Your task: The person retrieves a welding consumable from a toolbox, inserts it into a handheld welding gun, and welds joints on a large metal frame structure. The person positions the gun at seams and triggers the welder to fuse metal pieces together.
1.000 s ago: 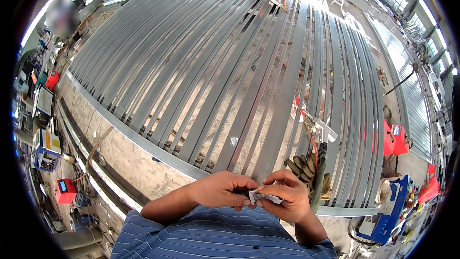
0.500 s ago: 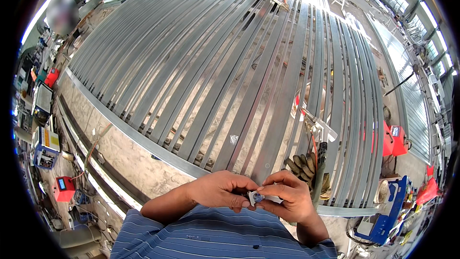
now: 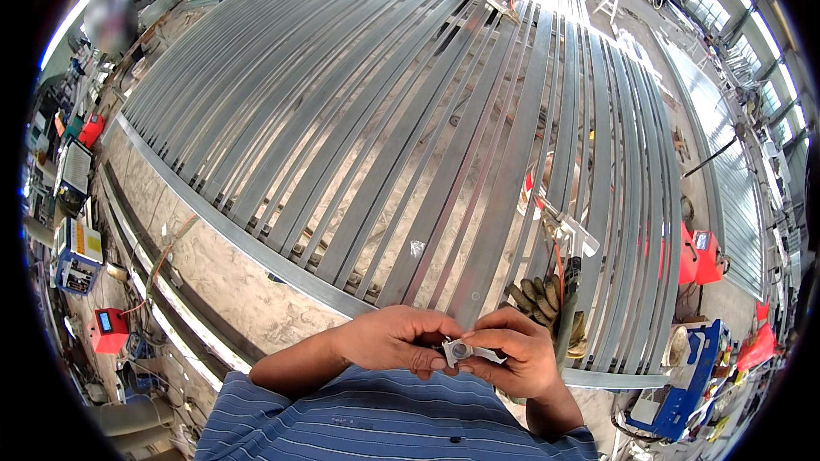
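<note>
Your two hands meet over a small metal part (image 3: pixel 462 350).
Left hand (image 3: pixel 395 340) and right hand (image 3: pixel 512 352) fingers pinch it above the steel slat frame (image 3: pixel 410 119).

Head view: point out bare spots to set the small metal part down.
Both hands pinch the small metal part. Bare concrete floor lies left, between the frame rail and floor track. Right is crowded: work gloves, hammer, red boxes.

A wide frame of long parallel galvanised steel slats (image 3: pixel 410 119) lies flat on the concrete floor (image 3: pixel 231 277) ahead of the person. A pair of worn olive work gloves (image 3: pixel 540 299) rests on its near right edge, just behind the right hand (image 3: pixel 512 358). Between the right hand and the left hand (image 3: pixel 397 341), which meet in front of the frame's near rail, sits a small silvery metal fitting (image 3: pixel 465 352).
</note>
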